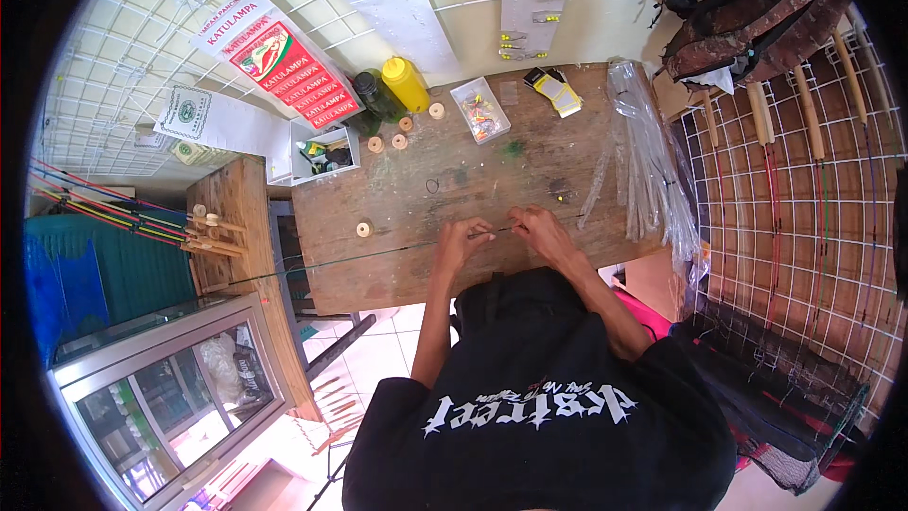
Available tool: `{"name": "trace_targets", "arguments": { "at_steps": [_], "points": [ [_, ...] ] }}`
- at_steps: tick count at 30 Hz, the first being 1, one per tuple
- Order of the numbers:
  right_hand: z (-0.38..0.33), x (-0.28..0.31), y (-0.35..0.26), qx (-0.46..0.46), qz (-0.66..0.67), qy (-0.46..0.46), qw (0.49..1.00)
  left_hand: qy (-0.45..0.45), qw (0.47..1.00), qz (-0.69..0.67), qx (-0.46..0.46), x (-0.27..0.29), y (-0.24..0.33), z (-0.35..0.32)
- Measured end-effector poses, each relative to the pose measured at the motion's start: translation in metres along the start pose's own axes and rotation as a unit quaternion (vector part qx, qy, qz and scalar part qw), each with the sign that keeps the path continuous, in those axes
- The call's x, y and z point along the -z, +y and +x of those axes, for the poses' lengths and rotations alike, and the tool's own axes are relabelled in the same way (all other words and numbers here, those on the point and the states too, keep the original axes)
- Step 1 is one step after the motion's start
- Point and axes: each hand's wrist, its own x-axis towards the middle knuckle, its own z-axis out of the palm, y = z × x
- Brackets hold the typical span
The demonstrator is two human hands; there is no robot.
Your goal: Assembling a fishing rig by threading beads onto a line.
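Observation:
I stand at a worn wooden workbench (407, 279). A long thin dark rod (378, 251) lies across the bench and runs out past its left edge. My left hand (461, 240) and my right hand (541, 227) are close together at the rod's right end. Both pinch it between the fingertips near the bench's front edge. What sits at the very tip between my fingers is too small to make out. A wooden ring (364, 228) lies on the bench to the left of my left hand.
At the back stand a yellow bottle (405, 83), a dark green bottle (374, 95), several more wooden rings (399, 141) and a clear box (480, 111) of small coloured parts. Clear plastic sleeves (643, 170) lie at right. A glass cabinet (170, 397) stands lower left.

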Motion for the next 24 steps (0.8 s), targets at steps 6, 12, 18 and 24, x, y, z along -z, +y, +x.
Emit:
{"name": "trace_targets", "arguments": {
  "at_steps": [6, 12, 18, 24],
  "points": [
    [0.0, -0.005, 0.007, -0.006, -0.013, -0.001, 1.0, 0.008, 1.0, 0.012, -0.015, 0.002, 0.007, 0.0],
    [0.002, -0.011, 0.006, -0.007, -0.005, 0.01, 1.0, 0.007, 1.0, -0.003, -0.016, 0.003, 0.008, 0.0],
    [0.005, -0.021, 0.007, 0.032, 0.027, 0.043, 0.998, 0.009, 1.0, -0.004, -0.019, 0.002, 0.01, -0.001],
    [0.004, -0.03, 0.015, -0.022, 0.049, 0.046, 0.997, -0.01, 1.0, -0.019, -0.015, 0.002, 0.013, 0.001]
  ]
}}
